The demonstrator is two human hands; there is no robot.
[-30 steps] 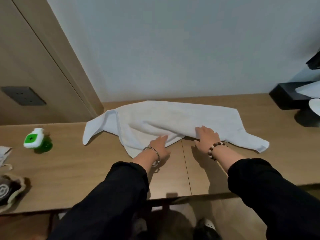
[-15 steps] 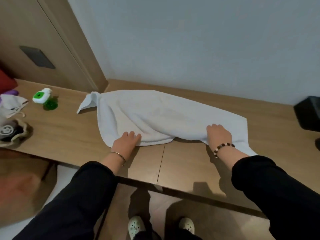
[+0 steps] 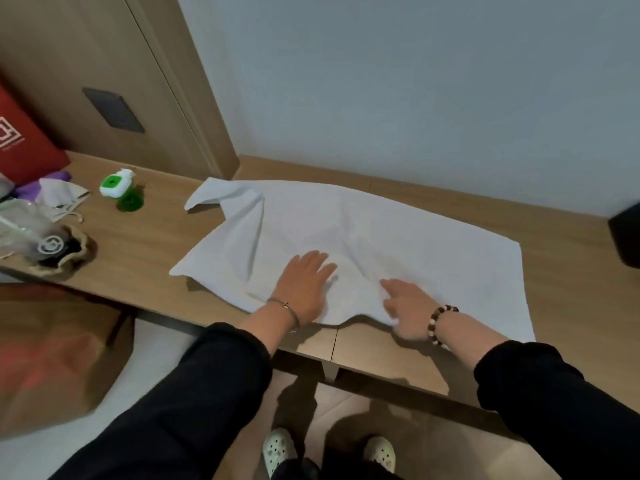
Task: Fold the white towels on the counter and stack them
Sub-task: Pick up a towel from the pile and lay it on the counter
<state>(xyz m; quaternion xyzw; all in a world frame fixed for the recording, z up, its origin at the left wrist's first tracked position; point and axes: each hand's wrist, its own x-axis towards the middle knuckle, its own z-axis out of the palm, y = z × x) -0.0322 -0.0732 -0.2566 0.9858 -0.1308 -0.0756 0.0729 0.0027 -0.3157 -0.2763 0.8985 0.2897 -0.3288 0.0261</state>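
Reaches forward with left arm (image 3: 207,386) and right arm (image 3: 540,386), both dark-sleeved to the forearm, wrists bare. Lays left hand (image 3: 304,287) flat, palm down, fingers straight, slightly spread, pointing away from the body. Holds right hand (image 3: 407,308) just beside it, palm down, fingers extended and angled toward the left; blurred, thumb not discernible.

The white towel (image 3: 381,233) is soft matt cloth, creased, on a counter (image 3: 145,244) of smooth wood grain with a faint sheen. The green bottle (image 3: 121,194) is glossy translucent plastic; the bead bracelet (image 3: 439,323) shines, and the thin bangle (image 3: 284,305) looks metallic.
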